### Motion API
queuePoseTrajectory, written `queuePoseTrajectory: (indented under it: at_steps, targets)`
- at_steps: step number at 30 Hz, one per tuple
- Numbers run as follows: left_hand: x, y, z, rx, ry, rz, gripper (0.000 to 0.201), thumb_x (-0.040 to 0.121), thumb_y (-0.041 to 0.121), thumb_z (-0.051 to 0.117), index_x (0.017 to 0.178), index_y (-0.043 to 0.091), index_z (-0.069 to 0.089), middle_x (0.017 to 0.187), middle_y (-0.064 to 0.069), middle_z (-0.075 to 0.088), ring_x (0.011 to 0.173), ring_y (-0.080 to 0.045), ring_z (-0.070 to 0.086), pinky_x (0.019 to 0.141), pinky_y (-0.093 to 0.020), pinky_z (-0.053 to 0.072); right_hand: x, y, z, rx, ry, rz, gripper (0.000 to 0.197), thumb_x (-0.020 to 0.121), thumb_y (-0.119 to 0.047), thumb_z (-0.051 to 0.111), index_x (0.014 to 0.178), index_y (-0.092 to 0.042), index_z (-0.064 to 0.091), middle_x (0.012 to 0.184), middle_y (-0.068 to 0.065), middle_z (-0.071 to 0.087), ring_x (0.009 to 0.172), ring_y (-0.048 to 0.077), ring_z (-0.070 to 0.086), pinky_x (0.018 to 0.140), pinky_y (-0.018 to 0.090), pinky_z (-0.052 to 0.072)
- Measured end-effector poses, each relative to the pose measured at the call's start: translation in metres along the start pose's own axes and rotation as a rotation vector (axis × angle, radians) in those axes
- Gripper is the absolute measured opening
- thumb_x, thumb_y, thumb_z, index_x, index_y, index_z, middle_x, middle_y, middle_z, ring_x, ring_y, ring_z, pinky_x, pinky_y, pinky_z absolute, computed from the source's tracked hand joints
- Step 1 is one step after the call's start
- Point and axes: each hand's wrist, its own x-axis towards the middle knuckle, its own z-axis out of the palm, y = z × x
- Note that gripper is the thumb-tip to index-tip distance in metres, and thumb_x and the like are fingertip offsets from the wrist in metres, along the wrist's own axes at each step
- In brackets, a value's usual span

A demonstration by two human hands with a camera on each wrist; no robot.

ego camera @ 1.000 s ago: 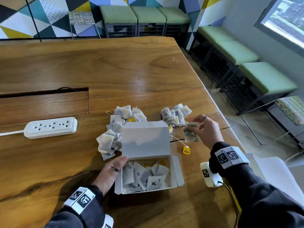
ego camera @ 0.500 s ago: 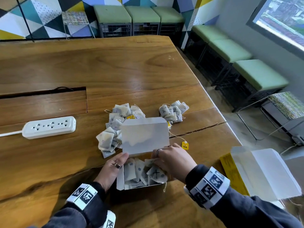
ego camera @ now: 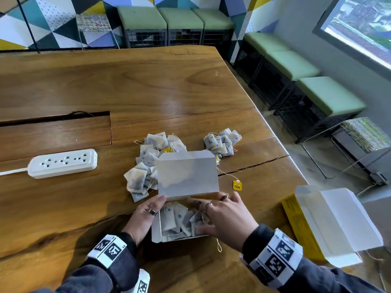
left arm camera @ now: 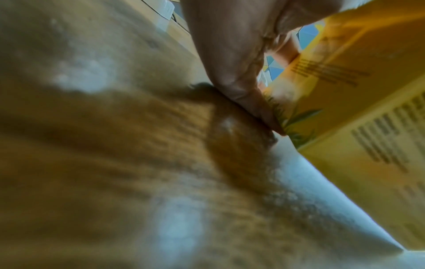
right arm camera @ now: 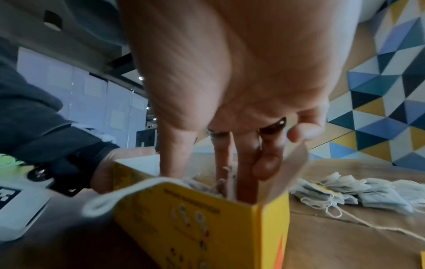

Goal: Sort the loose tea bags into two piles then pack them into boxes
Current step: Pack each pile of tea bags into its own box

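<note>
We see our left hand (ego camera: pixel 146 216) resting flat-fingered against the open yellow cardboard box (ego camera: pixel 157 231); our right hand's (ego camera: pixel 226 218) straight fingers press white paper tea bags (ego camera: pixel 175 216) down inside.

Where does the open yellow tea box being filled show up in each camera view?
Head: open tea box, bottom centre, between both hands, lid up.
Left wrist: its yellow printed side fills the right, beside the left hand.
Right wrist: lower centre, right hand reaching in.
Shared landmark: the wooden table.
</note>
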Motion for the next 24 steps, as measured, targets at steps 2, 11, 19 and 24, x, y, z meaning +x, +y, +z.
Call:
queuePoseTrajectory:
  at_steps: [2,11,19,24]
  targets:
    - [0.002,-0.002,-0.002,0.007,-0.001,0.008,0.094,0.04,0.08,0.068,0.107,0.014,0.066,0.113,-0.002,0.069,0.112,-0.017,0.06,0.109,-0.041,0.035,0.0,-0.005,0.008,-0.027,-0.033,0.045,0.051,0.08,-0.055,0.055,0.119,-0.021,0.053,0.109,0.002,0.066,0.119,0.025,0.046,0.093,0.044,0.028]
    - [0.001,0.0,0.0,0.025,-0.025,0.022,0.093,0.029,0.085,0.066,0.096,0.02,0.067,0.1,0.009,0.071,0.102,-0.005,0.062,0.092,-0.022,0.041,0.003,-0.009,0.015,-0.135,0.198,0.067,0.034,0.048,-0.057,0.062,0.067,-0.029,0.067,0.079,-0.004,0.052,0.076,0.018,0.059,0.063,0.035,0.045]
    - [-0.003,0.006,0.001,0.01,-0.037,-0.023,0.047,0.069,0.064,0.064,0.097,0.026,0.062,0.102,0.013,0.067,0.104,-0.005,0.059,0.108,-0.033,0.035,-0.004,-0.014,0.011,-0.083,0.356,0.049,0.016,0.058,-0.042,0.07,0.056,-0.026,0.064,0.075,-0.008,0.055,0.073,0.016,0.059,0.064,0.033,0.045]
    - [0.0,-0.001,-0.002,-0.012,-0.033,-0.002,0.089,0.037,0.08,0.069,0.101,0.019,0.068,0.105,0.005,0.072,0.104,-0.012,0.064,0.1,-0.032,0.042,-0.01,-0.029,-0.01,-0.016,0.549,-0.175,0.013,0.076,-0.034,0.055,0.073,-0.027,0.065,0.08,-0.009,0.057,0.076,0.015,0.055,0.068,0.031,0.039]
